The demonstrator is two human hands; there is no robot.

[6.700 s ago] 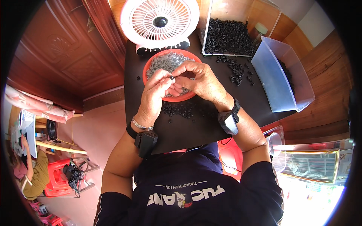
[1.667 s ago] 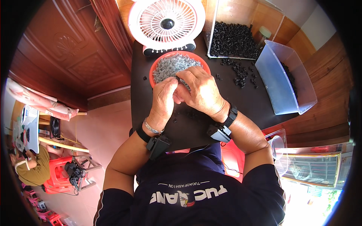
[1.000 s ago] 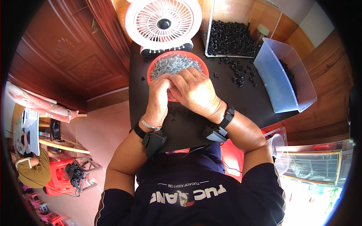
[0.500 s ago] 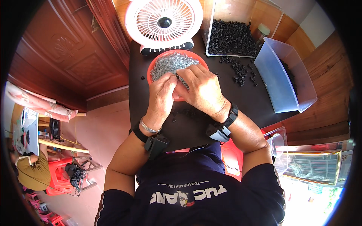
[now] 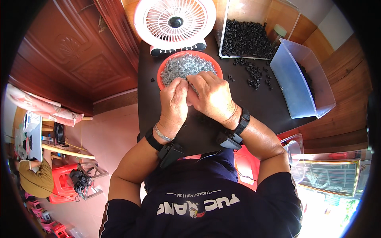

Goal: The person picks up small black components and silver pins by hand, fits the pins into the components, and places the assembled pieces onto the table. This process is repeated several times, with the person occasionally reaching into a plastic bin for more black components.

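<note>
A: Hands?
B: Left hand (image 5: 173, 104) & right hand (image 5: 213, 96) touch, fingers curled together at near rim of red bowl (image 5: 163, 72) of grey bits on the desk (image 5: 262, 105).
A: Holding what? Axis?
B: Part hidden; can't tell either.

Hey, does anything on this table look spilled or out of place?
Yes. Small black parts lie scattered loose on the black table, between the clear tray of black parts and the tilted blue bin. A few strays lie left of the red bowl.

Single head-worn fisheye cam, straight down, close over black table (image 5: 274, 107), no 2nd view.
</note>
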